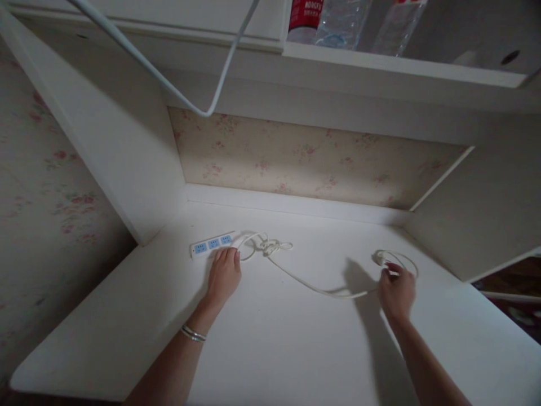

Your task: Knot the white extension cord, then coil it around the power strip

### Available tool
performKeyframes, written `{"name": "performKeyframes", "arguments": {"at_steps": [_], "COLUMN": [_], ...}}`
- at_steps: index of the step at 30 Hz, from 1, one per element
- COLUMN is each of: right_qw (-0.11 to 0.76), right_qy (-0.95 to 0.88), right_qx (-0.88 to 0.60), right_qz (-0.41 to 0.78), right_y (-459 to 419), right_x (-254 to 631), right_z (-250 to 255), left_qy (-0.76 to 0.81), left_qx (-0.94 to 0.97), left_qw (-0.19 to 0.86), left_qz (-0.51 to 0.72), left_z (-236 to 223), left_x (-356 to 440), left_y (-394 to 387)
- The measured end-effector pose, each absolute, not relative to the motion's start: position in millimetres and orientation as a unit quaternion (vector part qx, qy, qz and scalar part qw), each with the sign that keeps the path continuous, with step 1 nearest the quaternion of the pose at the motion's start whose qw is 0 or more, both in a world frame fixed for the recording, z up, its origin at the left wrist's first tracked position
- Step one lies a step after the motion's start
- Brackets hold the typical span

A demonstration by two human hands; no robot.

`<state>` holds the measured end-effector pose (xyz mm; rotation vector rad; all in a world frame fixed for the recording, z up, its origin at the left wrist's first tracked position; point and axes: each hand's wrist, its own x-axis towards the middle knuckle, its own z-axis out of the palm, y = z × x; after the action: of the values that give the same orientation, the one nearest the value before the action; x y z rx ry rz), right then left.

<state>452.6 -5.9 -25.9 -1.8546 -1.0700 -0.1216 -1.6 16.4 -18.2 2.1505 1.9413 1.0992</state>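
Note:
A white power strip [213,244] with several blue sockets lies on the left of the white desk. My left hand [224,274] is closed at its right end, fingers together on the strip's near edge. From that end runs a white cord [296,277], tangled into a small knotted bundle [270,246] beside the strip. The cord stretches on to the right towards my right hand [397,288]. There my thumb and index finger pinch the pale plug [382,257] at the cord's end, partly hidden by the fingers. A loop of cord curves behind this hand.
The desk [270,349] sits between white side panels [131,129], with floral wallpaper [313,160] behind. Overhead, a shelf [393,70] holds several plastic bottles [342,25]. A pale bent tube or cable [207,113] hangs down at upper left.

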Motion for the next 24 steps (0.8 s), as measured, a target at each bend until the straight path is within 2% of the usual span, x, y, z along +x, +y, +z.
{"name": "performKeyframes", "arguments": {"at_steps": [4,6,9,13,18,24], "right_qw": [0.426,0.336,0.224,0.166,0.163,0.307], "right_qy": [-0.647,-0.727,-0.776,-0.772,-0.747,-0.651], "right_qx": [-0.632,-0.598,-0.590,-0.614,-0.643,-0.693], "right_qz": [0.006,0.020,0.018,-0.011,-0.039,-0.040], "right_y": [-18.8,-26.4,-32.2,-27.2,-19.8,-12.2], "right_x": [344.6,294.7,246.9,240.6,269.1,281.9], "right_z": [-14.6,-10.6,-9.9,-16.2,-20.7,-24.1], "left_qy": [0.588,0.592,0.601,0.626,0.643,0.605], "left_qx": [0.745,0.757,0.763,0.746,0.733,0.773], "left_qw": [-0.050,-0.062,-0.097,-0.123,-0.147,-0.105], "left_qz": [0.310,0.270,0.218,0.190,0.168,0.158], "left_z": [-17.5,-21.6,-27.2,-26.3,-22.7,-22.7], "left_x": [2.3,-2.5,-20.4,-58.3,-93.8,-84.6], "left_y": [27.9,37.4,49.9,59.2,60.5,50.0]}}
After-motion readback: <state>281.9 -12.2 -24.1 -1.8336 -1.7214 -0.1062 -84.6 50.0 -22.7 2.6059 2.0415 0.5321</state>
